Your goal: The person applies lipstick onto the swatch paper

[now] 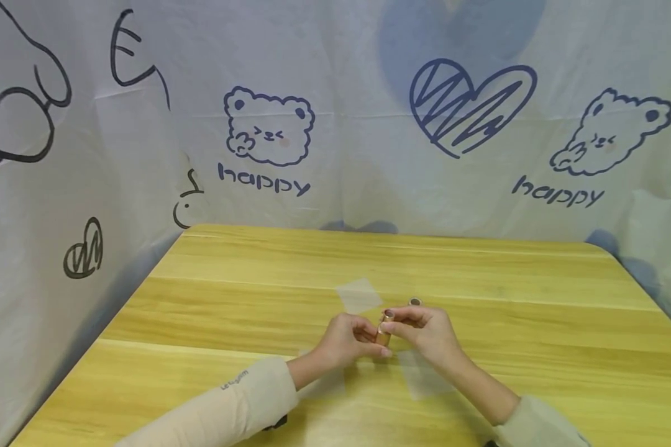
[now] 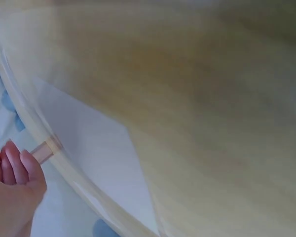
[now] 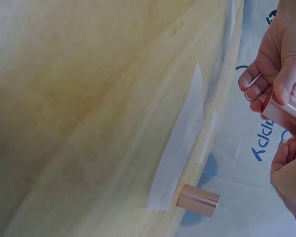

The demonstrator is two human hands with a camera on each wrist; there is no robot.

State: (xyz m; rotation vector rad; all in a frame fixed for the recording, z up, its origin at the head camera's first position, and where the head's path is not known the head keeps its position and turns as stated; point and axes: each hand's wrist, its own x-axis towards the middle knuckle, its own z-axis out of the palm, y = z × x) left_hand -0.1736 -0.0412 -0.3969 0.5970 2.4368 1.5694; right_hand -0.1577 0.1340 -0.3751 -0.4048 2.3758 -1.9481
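In the head view, a shiny copper-coloured metal tube (image 1: pixel 383 338) is held tilted above the table. My left hand (image 1: pixel 341 341) pinches its lower part. Thumb and fingers of my right hand (image 1: pixel 433 335) grip it near the top, where a dark round opening shows. The right wrist view has the same tube (image 3: pixel 286 113) between the left hand (image 3: pixel 281 59) and the right hand (image 3: pixel 291 182), its lower end reddish. A second copper-coloured cylinder (image 3: pixel 198 200) stands upright on the table; its round top (image 1: pixel 415 302) appears just behind my right hand.
Pale square sheets lie on the wooden table (image 1: pixel 229 310): a back sheet (image 1: pixel 359 295), a right sheet (image 1: pixel 422 375) near my right forearm, and a left sheet (image 1: pixel 327 382) partly under my left forearm. Behind the table hangs a white curtain (image 1: pixel 358 186) with drawings.
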